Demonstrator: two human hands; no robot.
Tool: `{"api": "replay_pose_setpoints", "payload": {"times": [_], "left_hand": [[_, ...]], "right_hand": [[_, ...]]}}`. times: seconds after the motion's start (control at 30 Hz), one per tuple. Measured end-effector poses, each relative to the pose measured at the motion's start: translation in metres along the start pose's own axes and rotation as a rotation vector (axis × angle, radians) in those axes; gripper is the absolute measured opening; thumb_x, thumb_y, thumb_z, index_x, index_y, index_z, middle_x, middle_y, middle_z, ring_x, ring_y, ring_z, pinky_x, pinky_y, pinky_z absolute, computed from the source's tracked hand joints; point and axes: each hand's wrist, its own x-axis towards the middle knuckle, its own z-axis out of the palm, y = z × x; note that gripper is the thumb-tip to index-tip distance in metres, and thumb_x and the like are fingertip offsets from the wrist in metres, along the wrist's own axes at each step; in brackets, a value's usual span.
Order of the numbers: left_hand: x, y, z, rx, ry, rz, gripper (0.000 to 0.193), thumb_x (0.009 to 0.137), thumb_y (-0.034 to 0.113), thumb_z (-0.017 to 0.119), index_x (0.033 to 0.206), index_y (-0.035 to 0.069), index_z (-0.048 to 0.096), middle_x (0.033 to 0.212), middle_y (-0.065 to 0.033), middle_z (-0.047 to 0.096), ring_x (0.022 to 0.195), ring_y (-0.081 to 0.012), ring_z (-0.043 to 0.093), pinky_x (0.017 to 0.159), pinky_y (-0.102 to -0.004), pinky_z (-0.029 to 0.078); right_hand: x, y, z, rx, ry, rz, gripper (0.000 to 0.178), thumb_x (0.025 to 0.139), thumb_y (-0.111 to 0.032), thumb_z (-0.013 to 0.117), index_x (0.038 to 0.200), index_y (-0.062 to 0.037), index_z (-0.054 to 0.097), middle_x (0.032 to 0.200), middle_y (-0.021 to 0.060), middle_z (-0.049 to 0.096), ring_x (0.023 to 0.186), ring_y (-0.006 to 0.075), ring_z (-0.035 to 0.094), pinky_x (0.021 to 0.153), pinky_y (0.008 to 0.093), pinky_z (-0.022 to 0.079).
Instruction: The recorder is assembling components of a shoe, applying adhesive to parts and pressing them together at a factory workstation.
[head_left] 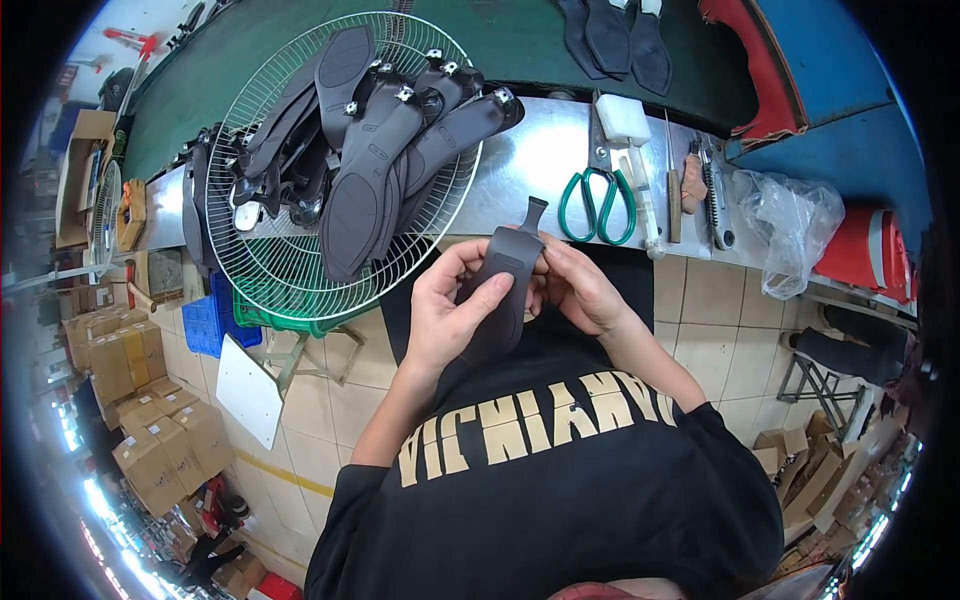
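Observation:
A dark grey, sole-shaped shoe piece [505, 270] with a narrow strap at its top end is held up in front of my chest. My left hand [450, 305] is closed around its left side, the thumb pressed flat on its face. My right hand [585, 290] is closed at its right edge, just below the narrow strap; what its fingertips pinch behind the edge is partly hidden. Beyond my left hand, a round wire basket [222, 215] holds a heap of similar dark pieces [355, 200], several with small shiny metal parts at their ends.
On the metal bench edge [520, 140] lie green-handled scissors [598, 205], a white block [623, 120], an awl-like tool [673, 190], a utility knife [715, 200] and a clear plastic bag [790, 225]. More dark pieces [615, 40] lie on the green mat. A white-topped stool [250, 390] stands lower left.

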Motion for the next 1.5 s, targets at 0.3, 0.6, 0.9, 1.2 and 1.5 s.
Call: {"api": "replay_pose_setpoints", "payload": {"times": [0.3, 0.6, 0.9, 1.2, 1.5], "left_hand": [[-0.012, -0.002, 0.008, 0.923, 0.003, 0.422, 0.027, 0.072, 0.006, 0.080, 0.096, 0.000, 0.069, 0.077, -0.0099, 0.064, 0.066, -0.0203, 0.062, 0.060, -0.0288, 0.049], [-0.017, 0.020, -0.006, 0.987, 0.068, 0.418, 0.022, 0.074, 0.006, 0.075, 0.095, 0.003, 0.070, 0.076, -0.0100, 0.066, 0.066, -0.0249, 0.064, 0.059, -0.0332, 0.050], [0.009, 0.131, -0.140, 1.091, 0.472, 0.685, 0.025, 0.079, 0.007, 0.070, 0.103, 0.000, 0.071, 0.088, -0.0138, 0.070, 0.076, -0.0255, 0.068, 0.069, -0.0332, 0.054], [0.097, 0.186, -0.364, 1.169, 0.961, 0.108, 0.044, 0.086, 0.030, 0.064, 0.127, 0.015, 0.064, 0.116, -0.0147, 0.069, 0.104, -0.0287, 0.067, 0.093, -0.0347, 0.050], [0.094, 0.101, -0.453, 1.427, 1.060, -0.150, 0.064, 0.090, 0.045, 0.056, 0.149, 0.025, 0.039, 0.154, -0.0212, 0.033, 0.137, -0.0430, 0.036, 0.112, -0.0451, 0.033]], "right_hand": [[-0.004, -0.010, -0.002, 0.111, 0.062, -0.163, 0.072, 0.091, -0.016, 0.063, 0.152, -0.0081, 0.027, 0.114, 0.0142, 0.061, 0.107, 0.0208, 0.062, 0.095, 0.0337, 0.048], [0.013, -0.001, 0.007, 0.082, 0.153, -0.265, 0.041, 0.084, 0.002, 0.071, 0.120, -0.0032, 0.054, 0.109, 0.0025, 0.063, 0.099, 0.0105, 0.060, 0.088, 0.0246, 0.047], [-0.003, -0.033, 0.026, -0.318, 0.033, -0.298, 0.057, 0.096, -0.015, 0.057, 0.147, 0.0001, 0.035, 0.116, 0.0161, 0.065, 0.092, 0.0162, 0.066, 0.083, 0.0276, 0.051], [-0.014, -0.020, 0.014, -0.398, 0.185, -0.209, 0.037, 0.099, -0.013, 0.053, 0.134, -0.0001, 0.051, 0.105, 0.0121, 0.067, 0.083, 0.0134, 0.065, 0.077, 0.0239, 0.051], [-0.006, -0.020, 0.034, -0.533, 0.119, -0.113, 0.032, 0.099, -0.008, 0.052, 0.130, -0.0006, 0.056, 0.105, 0.0072, 0.066, 0.087, 0.0106, 0.061, 0.080, 0.0245, 0.050]]}}
